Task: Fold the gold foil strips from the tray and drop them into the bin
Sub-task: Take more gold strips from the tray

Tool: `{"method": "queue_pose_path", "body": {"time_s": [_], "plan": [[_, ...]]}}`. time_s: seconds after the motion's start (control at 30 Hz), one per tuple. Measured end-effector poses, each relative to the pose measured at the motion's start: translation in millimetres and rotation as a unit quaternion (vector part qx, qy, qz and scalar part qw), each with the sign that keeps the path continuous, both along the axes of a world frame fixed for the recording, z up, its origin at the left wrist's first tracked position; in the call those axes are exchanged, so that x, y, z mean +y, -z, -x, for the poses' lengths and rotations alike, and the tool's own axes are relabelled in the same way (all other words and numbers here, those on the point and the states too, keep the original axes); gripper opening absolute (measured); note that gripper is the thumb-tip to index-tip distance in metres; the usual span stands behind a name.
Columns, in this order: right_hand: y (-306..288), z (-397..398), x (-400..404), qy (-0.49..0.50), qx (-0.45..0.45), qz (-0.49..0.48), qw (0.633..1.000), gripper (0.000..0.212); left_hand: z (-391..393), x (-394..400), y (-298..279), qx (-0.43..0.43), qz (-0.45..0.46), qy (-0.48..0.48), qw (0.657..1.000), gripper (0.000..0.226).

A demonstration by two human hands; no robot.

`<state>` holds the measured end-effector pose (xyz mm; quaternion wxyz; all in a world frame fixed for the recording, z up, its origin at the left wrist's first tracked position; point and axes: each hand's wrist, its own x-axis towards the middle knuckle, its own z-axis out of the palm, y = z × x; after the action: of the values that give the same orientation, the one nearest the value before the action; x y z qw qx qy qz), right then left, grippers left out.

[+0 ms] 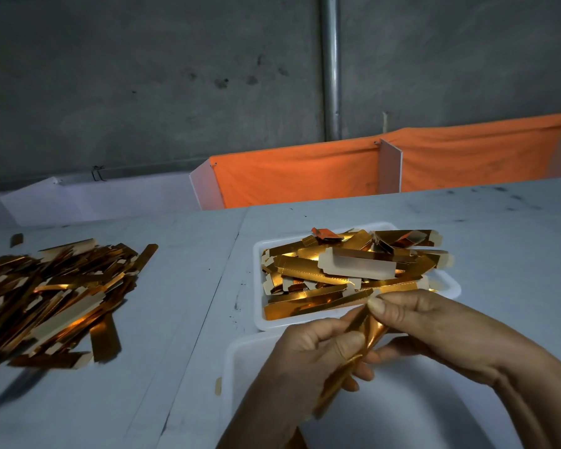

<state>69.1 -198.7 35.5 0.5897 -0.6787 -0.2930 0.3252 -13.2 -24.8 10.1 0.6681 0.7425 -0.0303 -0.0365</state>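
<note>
From the head camera I see two bare hands working one long gold foil strip (366,335) low over a white plastic bin (402,393) at the near edge of the pale grey bench (182,286). The left hand (308,354) has its grip clamped on the strip, thumb pressed against the foil near its middle, while the lower end of the strip hangs down across the bin's opening. The right hand (434,322) pinches the strip's upper end between thumb and forefinger, its grip likewise closed on the foil. Just beyond the hands sits a shallow white rectangular tray (259,319), heaped with more gold foil strips (337,273), some showing their pale backing; the tray touches the far rim of the bin. Well apart to the left, a loose pile of gold strips (49,296) lies spread flat on the bench. Behind the bench, an orange cloth (305,173) is draped over white partition boards (391,166), and a grey metal pipe (331,66) runs up a dark concrete wall (143,76).
</note>
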Motion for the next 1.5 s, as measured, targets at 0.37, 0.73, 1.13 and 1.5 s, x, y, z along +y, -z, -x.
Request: {"method": "queue_pose_path", "body": {"time_s": [0.37, 0.73, 1.13, 1.5], "plan": [[-1.1, -6.5, -10.5, 0.064, -0.110, 0.013, 0.992, 0.017, -0.8, -11.1, 1.5, -0.089, -0.217, -0.126, 0.964, 0.039], [3.5, -13.3, -15.2, 0.119, -0.115, -0.038, 0.986, 0.025, -5.5, -23.2, 7.3, -0.314, -0.489, -0.203, 0.788, 0.050], [0.9, -11.0, -16.5, 0.112, -0.102, -0.124, 0.981, 0.027, -4.0, -31.6, 3.6, -0.356, -0.507, -0.221, 0.753, 0.040], [-1.0, -13.1, -20.0, 0.151, 0.020, -0.080, 0.985, 0.027, -4.1, -29.9, 1.7, -0.338, -0.512, -0.198, 0.764, 0.039]]}}
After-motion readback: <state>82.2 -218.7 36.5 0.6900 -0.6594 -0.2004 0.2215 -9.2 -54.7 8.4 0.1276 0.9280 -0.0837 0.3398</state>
